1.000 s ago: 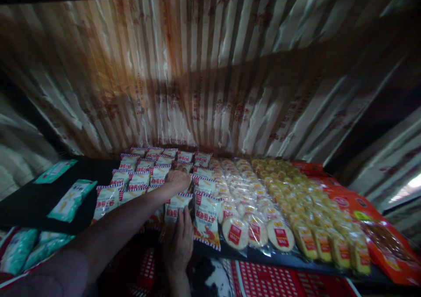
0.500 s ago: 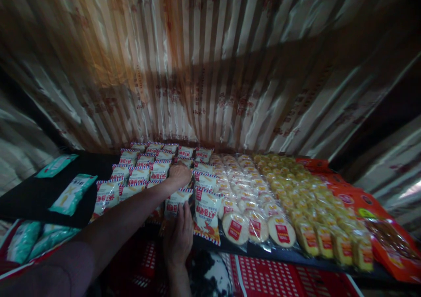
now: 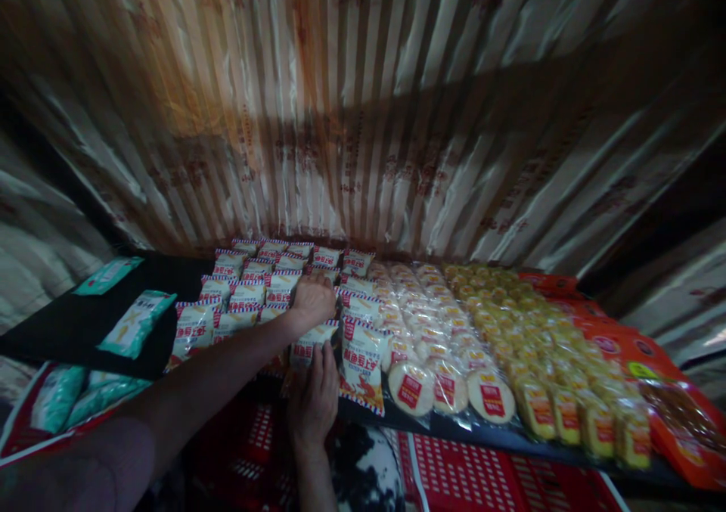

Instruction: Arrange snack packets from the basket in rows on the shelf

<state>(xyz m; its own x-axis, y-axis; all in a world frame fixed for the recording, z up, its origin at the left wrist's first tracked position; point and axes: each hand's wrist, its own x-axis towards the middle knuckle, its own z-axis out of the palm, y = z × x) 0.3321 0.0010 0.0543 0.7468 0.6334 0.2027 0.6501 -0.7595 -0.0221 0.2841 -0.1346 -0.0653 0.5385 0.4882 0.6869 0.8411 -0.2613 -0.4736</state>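
Note:
My left hand reaches across from the left, into a column of white snack packets with red lettering and striped edges. It is curled downward; its fingers are hidden among the bags. Just below it, my right hand grips the lower part of a front-row snack packet, fingers over its face and thumb at the left. Beside this bag leans another snack packet. More snack packets stand in rows on the dark shelf, left of and behind my hands.
To the right run rows of wrapped round cakes, yellow wrapped cakes and orange bags. Green packets lie on the left. Red baskets stand below the front edge; a striped sheet hangs behind.
The view has shifted slightly, so the shelf goods appear a little farther right. Both hands stay at the same column of packets, my right one still on the front bag.

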